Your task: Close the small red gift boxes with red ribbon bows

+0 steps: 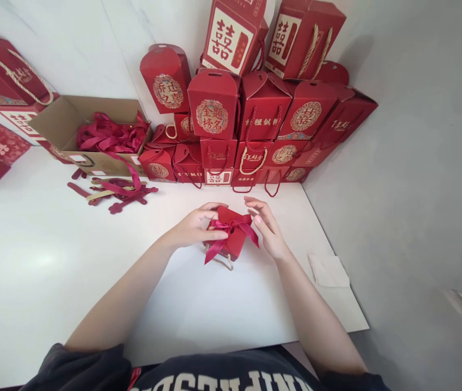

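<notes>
A small red gift box (236,242) sits on the white table in front of me, topped by a crimson ribbon bow (249,230) with two loose tails. A pale rope handle (226,265) hangs on its near side. My left hand (192,227) grips the box from the left, its thumb over the top by the bow and some fingertips hidden behind. To the right of the box, my right hand (270,231) is open with fingers apart, close to the ribbon; no object shows in it.
Stacked red gift boxes (214,103) stand along the back wall. Left of them is a cardboard box (60,127) of crimson ribbons (112,133). Dark red strips (127,202) lie before it. A folded white cloth or paper (329,270) rests near the right table edge, beside a grey wall (402,163).
</notes>
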Demonstrator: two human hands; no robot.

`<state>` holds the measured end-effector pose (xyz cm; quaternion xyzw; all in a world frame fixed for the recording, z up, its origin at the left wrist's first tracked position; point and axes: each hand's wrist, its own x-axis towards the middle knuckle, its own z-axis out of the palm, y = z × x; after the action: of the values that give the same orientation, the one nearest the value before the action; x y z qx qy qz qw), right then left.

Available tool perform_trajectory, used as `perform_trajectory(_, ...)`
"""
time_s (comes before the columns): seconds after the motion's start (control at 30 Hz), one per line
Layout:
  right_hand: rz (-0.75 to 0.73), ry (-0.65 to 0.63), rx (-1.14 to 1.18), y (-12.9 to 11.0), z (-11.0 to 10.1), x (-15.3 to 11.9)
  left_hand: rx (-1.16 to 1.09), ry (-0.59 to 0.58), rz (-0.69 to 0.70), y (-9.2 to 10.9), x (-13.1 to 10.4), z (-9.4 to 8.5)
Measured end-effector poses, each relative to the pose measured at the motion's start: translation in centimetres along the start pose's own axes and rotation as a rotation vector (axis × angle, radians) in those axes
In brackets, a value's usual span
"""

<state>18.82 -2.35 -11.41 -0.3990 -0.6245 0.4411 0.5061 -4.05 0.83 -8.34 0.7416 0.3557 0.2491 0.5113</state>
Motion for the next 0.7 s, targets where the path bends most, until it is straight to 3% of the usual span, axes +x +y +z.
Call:
perform_trajectory(0.17,-0.308,-0.013,-0.476,-1.2,-0.6,-0.3,-0.173,0.098,-0.047,-0.7,0.2,0.1)
perform_trajectory(0.33,-0.512,0.092,-0.684,-0.9,-0.3,-0.4,-0.107,0.220,0.012,-1.3,0.5,0.5)
perform_trajectory(0.47,-0.587,0.104,-0.733,-1.2,-0.4,-0.9,-0.061,0.310,0.028,-1.5,0.5,0.7)
perform_trajectory(0.6,-0.616,-0.028,-0.782,-2.2,-0.8,-1.4,-0.124,0.360,-0.012,-1.6,0.6,1.0)
perform_trajectory(0.7,-0.557,-0.146,-0.879,-3.0,-1.3,-1.8,-0.174,0.362,-0.043,-1.6,0.7,1.0)
